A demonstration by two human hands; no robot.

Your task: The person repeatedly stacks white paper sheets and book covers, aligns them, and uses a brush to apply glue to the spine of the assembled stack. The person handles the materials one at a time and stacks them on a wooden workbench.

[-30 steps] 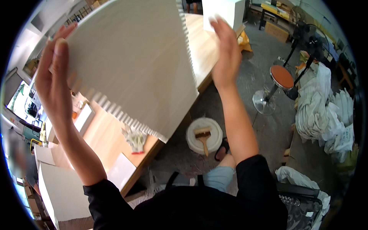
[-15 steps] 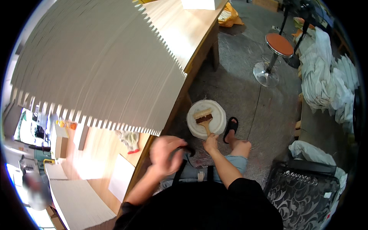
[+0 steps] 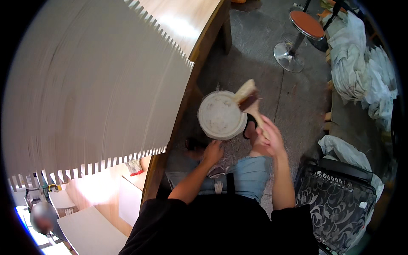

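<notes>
Right hand (image 3: 268, 138), fingers closed around the handle of a wide wooden-handled brush (image 3: 250, 102), held it over the right rim of a round white bucket (image 3: 221, 115) on the floor. Left hand (image 3: 212, 152), fingers curled, rested near the bucket's near edge, beside the wooden worktop (image 3: 187, 29).

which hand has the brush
The right hand grips the wooden-handled brush above the round white bucket; the left hand is lower, near the bucket's rim, with no brush.
</notes>
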